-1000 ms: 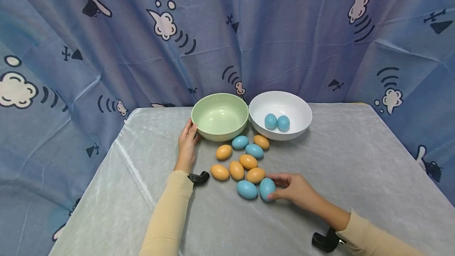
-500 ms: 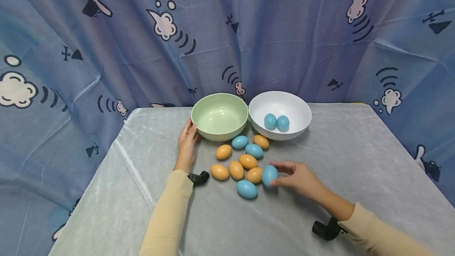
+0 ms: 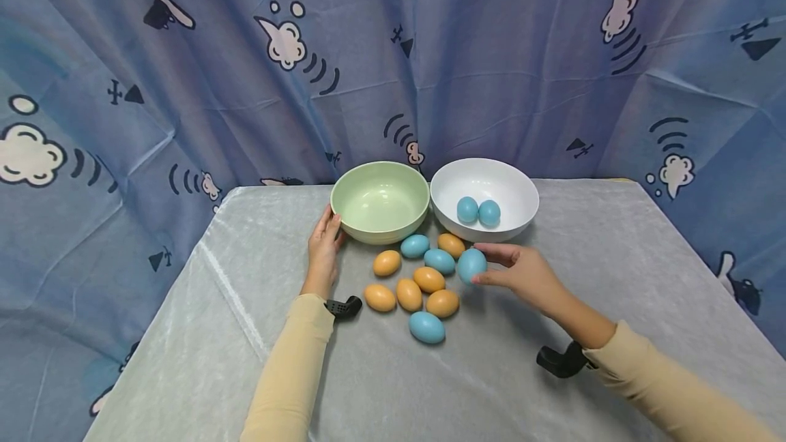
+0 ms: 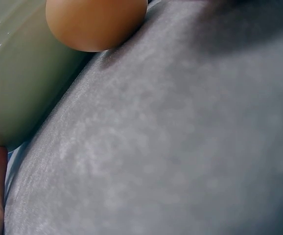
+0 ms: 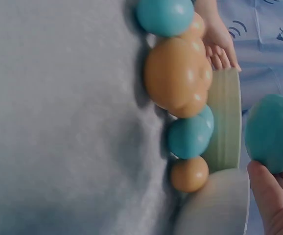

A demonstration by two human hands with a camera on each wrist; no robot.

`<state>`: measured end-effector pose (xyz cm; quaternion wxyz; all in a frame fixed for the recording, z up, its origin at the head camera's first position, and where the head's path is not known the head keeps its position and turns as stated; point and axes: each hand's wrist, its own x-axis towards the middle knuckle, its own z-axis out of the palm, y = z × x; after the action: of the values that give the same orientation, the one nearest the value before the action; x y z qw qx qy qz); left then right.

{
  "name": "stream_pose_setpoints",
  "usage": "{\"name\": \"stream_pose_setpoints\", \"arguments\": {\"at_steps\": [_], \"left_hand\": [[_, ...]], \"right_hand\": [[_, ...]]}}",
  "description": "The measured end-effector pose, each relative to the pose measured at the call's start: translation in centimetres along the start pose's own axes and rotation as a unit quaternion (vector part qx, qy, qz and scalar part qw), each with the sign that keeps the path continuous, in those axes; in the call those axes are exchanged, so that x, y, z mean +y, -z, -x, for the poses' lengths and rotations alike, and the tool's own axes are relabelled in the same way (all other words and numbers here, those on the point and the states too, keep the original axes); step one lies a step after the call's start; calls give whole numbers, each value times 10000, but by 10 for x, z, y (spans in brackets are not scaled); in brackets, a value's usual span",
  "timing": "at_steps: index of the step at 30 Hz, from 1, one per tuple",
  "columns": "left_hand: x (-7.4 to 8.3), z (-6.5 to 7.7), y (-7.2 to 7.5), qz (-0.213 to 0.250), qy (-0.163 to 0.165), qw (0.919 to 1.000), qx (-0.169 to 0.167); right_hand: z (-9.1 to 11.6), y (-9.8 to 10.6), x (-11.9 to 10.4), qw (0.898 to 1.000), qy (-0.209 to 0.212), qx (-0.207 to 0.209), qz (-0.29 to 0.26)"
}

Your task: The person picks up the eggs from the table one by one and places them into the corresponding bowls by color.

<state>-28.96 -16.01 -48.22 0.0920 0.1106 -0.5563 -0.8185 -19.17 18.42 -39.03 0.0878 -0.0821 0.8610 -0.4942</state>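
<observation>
Between thumb and fingertips, my right hand (image 3: 533,280) pinches a blue egg (image 3: 471,267), raised off the table just right of the other eggs. In the right wrist view this egg (image 5: 270,134) stands upright in the fingers. My left hand (image 3: 322,252) rests with extended fingers against the left side of a light green bowl (image 3: 381,232). Right beside that bowl is a white bowl (image 3: 516,227), with two blue eggs (image 3: 468,209) inside. Several orange eggs (image 3: 408,294) and a few blue ones, such as the front blue egg (image 3: 426,327), lie loose before the bowls.
A grey cloth covers the table (image 3: 202,333). Behind it hangs a blue patterned curtain (image 3: 368,53). One orange egg (image 3: 451,245) sits close to the white bowl's front. Black wrist devices, such as the right wrist camera (image 3: 561,361), stick out near both sleeves.
My right hand has lifted the blue egg from the front of the group and carried it away from me, toward the white bowl. The left hand has stayed at the green bowl.
</observation>
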Motion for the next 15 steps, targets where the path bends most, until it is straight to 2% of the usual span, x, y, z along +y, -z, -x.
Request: {"name": "stream_pose_setpoints", "arguments": {"at_steps": [15], "left_hand": [[-1, -1, 2, -17, -30, 10000, -90]], "right_hand": [[-27, 26, -13, 9991, -286, 289, 134]]}}
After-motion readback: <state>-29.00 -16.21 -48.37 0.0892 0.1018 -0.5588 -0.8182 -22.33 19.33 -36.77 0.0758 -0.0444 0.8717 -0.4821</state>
